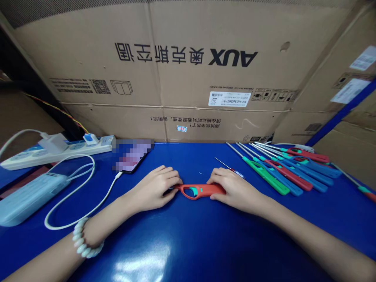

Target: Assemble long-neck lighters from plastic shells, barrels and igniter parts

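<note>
A red gas lighter (202, 190) with a green trigger lies sideways between my hands, low over the blue table (188, 231). My left hand (158, 187) wraps round its metal tube end, which is mostly hidden under the fingers. My right hand (232, 186) grips the handle's far end between thumb and fingers. Just beyond my right hand lies a thin screwdriver (233, 170) with a slim metal shaft. Several lighters with green, blue and red handles, such as a green lighter (266, 176), lie fanned out at the right.
A large cardboard sheet (182, 82) stands along the back. At the left are a power strip (82, 147), a light blue power bank (35, 197) and a phone (133, 156) with a looping white cable (93, 156). Another lighter's red end (368, 194) shows at the right edge.
</note>
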Motion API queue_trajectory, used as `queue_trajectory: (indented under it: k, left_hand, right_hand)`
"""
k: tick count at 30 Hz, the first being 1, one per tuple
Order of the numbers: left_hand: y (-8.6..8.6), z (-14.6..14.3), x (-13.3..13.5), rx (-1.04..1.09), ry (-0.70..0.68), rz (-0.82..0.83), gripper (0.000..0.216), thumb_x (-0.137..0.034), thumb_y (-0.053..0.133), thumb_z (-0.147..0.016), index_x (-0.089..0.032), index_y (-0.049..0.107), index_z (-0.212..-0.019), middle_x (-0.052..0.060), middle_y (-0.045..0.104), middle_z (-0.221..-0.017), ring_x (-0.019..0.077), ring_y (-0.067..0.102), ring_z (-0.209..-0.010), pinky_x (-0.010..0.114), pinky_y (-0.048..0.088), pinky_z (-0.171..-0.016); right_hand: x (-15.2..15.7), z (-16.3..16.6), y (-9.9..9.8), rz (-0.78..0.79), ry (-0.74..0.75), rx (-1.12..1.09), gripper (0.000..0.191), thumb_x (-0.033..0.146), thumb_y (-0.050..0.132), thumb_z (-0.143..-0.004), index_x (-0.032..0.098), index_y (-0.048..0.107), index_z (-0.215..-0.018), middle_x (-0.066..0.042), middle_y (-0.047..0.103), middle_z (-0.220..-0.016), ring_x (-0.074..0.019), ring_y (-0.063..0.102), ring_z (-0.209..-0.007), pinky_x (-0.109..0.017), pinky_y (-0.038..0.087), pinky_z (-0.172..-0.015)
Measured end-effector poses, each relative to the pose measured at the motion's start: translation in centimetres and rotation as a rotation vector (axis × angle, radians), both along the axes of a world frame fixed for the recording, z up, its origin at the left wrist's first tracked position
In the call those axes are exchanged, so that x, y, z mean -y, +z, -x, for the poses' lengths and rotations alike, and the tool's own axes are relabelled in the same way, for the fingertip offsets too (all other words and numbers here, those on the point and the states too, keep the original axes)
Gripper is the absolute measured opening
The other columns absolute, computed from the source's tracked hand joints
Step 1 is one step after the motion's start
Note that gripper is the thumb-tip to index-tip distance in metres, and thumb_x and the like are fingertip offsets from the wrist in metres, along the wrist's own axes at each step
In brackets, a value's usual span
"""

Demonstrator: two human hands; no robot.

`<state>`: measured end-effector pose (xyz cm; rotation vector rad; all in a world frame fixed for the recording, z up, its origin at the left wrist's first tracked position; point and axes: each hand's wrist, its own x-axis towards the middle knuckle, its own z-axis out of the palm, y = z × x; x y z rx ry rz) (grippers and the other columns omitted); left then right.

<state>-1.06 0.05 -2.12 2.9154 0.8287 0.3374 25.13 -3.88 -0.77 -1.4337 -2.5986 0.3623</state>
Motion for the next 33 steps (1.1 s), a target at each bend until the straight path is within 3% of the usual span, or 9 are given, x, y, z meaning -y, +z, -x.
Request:
queue_trajectory:
  k: [24,33]
  left_hand:
    - [0.11,-0.44,-0.25,0.019,0.001,0.095,0.015,-0.019,0.046,-0.092,-0.018,0.06,-0.089,0.003,0.059,-0.087,0.0171,0.055,-0.083,0.031,0.039,-0.08]
    - [0.04,-0.56,0.36,0.063,0.072,0.258,0.013,-0.02,0.045,-0.094,-0.019,0.058,-0.098,0.003,0.058,-0.094,0.0179,0.052,-0.088,0.03,0.04,-0.08]
  right_hand:
    - [-0.28,0.03,-0.43,0.072,-0.024,-0.005,0.019,0.022,0.072,-0.077,0.016,0.062,-0.092,-0.006,0.058,-0.096,-0.0215,0.054,-0.093,-0.031,0.042,-0.079]
    - [0.01,0.01,-0.31,0.178,-0.085,-0.107,0.022,0.018,0.069,-0.076,0.019,0.051,-0.087,-0.002,0.057,-0.091,-0.0183,0.053,-0.085,-0.026,0.037,-0.07]
